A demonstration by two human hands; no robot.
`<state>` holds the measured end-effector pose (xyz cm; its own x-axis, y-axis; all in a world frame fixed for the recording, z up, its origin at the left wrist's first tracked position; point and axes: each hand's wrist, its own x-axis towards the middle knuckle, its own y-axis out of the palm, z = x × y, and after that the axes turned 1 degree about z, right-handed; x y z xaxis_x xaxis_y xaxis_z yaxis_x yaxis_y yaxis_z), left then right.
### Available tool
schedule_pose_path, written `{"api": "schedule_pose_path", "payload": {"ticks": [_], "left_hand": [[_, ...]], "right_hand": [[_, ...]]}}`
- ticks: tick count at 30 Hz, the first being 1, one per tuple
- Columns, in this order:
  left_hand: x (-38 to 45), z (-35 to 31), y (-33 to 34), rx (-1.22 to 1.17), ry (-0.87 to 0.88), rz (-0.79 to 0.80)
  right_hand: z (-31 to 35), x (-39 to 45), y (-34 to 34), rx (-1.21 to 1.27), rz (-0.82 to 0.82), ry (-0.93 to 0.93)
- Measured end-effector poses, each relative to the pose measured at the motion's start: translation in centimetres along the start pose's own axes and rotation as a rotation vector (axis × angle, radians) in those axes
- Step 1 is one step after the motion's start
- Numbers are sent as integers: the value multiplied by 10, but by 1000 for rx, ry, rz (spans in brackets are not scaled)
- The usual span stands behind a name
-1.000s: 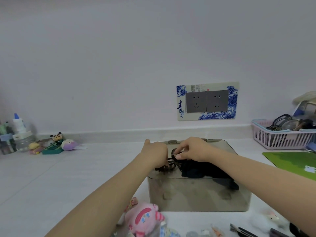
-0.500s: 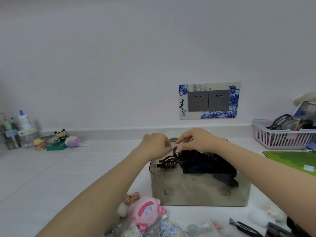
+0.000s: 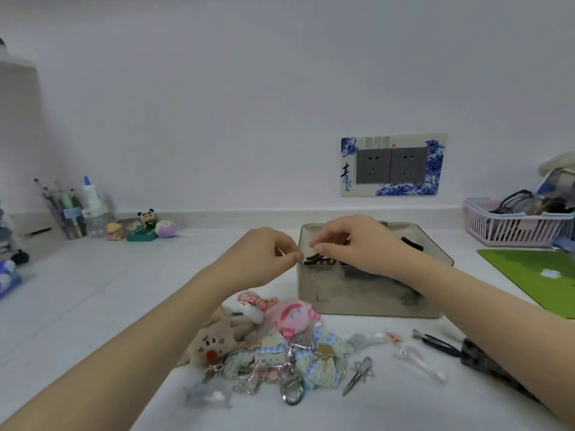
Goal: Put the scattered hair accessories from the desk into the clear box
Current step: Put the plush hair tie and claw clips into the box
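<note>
Two hands over the left end of the clear box (image 3: 370, 298), close together at its rim. Left hand (image 3: 263, 261) curled, fingertips pinched just outside the box's left wall; what sits between them too small to make out. Right hand (image 3: 357, 244) arched above the opening, fingers bent down, thumb and forefinger pinching the top of a dark brown claw clip (image 3: 320, 260) that rests on the box's left rim, teeth pointing outward. More dark hair accessories (image 3: 412, 244) inside the box, heaped toward the right and back; exact kinds hard to tell through the smoky wall.

On the white desk (image 3: 93, 300) in front of the box, a scattered pile: pink plush doll (image 3: 291, 315), beige plush charm (image 3: 214, 342), blue-checked fabric pieces with gold stars (image 3: 323, 353), a tangle of metal key clasps (image 3: 291, 390). To the right of the pile, a silver clip (image 3: 357, 374), a clear duckbill clip (image 3: 417, 362), a black hair clip (image 3: 435, 342), partly tucked under the right forearm.

Far left by the wall, a pen cup (image 3: 67, 216), a white bottle with blue cap (image 3: 90, 194) and small figurines (image 3: 146, 225). Far right, a pink basket (image 3: 513, 227) holding glasses, and a green mat (image 3: 535, 275). On the wall behind, a double socket with blue-and-white surround (image 3: 393, 164).
</note>
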<state>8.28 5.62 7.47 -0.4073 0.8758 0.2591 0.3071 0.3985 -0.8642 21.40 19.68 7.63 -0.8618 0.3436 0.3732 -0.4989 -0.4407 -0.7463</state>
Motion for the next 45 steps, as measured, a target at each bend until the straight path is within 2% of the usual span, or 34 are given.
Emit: {"api": "schedule_pose_path", "payload": {"ticks": [2,5,7,11,18,31,40,42,45], "left_hand": [[-21,5,-2,76,-41,57],[-46,20,-1,359,-153,134],[-61,32,0,423,-257,196],[-86,55,0,247,-373,338],[-93,65,-4,110,-377,325],[-84,56,-19,-280,-325,34],[-56,-12,-11,-323,-141,88],[-48,-33,5,-301,-67,117],[-42,-57,28,-333,-5,161]], "right_hand": [[10,-14,10,13,53,-19],[17,-28,27,10,107,-16],[19,-36,38,29,126,-4],[24,-45,59,47,157,6],[23,-49,76,65,162,34],[15,-55,72,43,161,63],[-7,-86,24,-24,13,125],[-21,-104,7,-143,-65,173],[-41,-131,-12,-542,-89,271]]}}
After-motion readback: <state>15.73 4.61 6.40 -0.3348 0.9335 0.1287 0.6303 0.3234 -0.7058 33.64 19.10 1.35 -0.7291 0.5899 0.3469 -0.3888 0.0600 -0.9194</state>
